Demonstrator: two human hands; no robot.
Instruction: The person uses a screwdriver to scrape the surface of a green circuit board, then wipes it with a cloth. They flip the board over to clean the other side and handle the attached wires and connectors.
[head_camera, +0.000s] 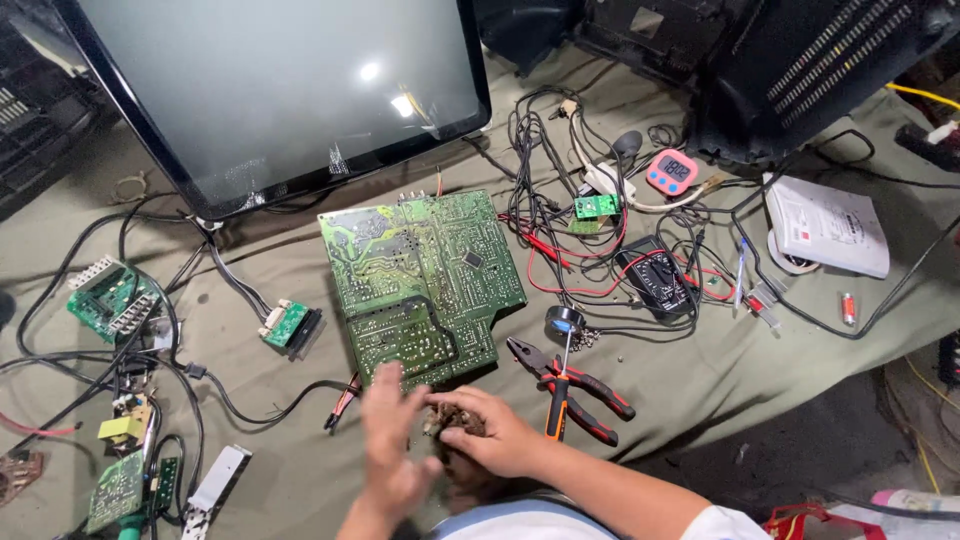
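Olive-green cloth covers the table (250, 290), which is crowded with electronics parts and tangled black cables. At the near edge, we see both of the person's hands meeting over a small brownish clump (455, 420), fibrous and tangled; its exact make-up is too blurred to tell. The right hand (495, 435) has its grip closed around the clump, fingers curled over it. The left hand (392, 440) is motion-blurred, fingers spread loosely and touching the clump's left side; we cannot tell whether it grasps anything.

Just beyond the hands lies a large green circuit board (420, 280), solder side up. Red-and-black-handled pliers (570, 385) lie just right of the right hand, with an orange-handled screwdriver (558, 395) across them. Farther right sit a black multimeter (655, 278) with red leads, a small pink digital timer (671, 171), and a flat white box (828, 225). Smaller green boards (110, 300) lie at the left. A grey-screened television (270, 90) leans at the top left.
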